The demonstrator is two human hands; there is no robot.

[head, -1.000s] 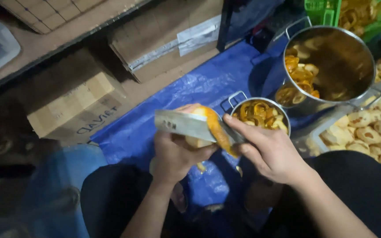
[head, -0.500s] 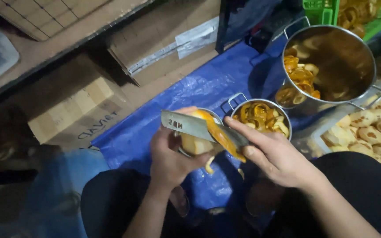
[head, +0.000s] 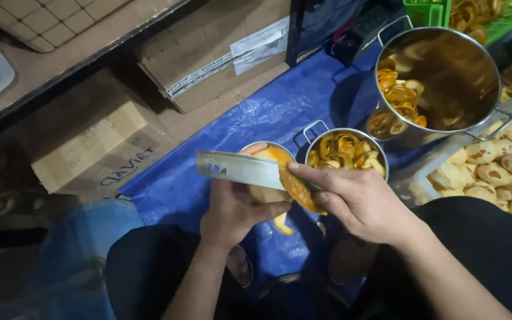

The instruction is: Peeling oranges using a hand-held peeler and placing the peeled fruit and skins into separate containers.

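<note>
Left hand [head: 235,207] fingers curled around an orange fruit [head: 271,178]; right hand [head: 360,198] fingers clamped on a knife [head: 238,169] cutting its peel.

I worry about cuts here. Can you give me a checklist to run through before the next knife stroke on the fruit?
1. Left hand has a firm grip on the fruit: ok.
2. Right hand controls the knife: ok, fingers lie along the blade.
3. Left thumb clear of the edge: cannot tell, it lies close under the blade.
4. Peel strip free to fall: ok, it hangs below the blade.
5. Small pot within reach for peel: ok, just behind the hands.
6. Blue tarp under the work: ok.
</note>
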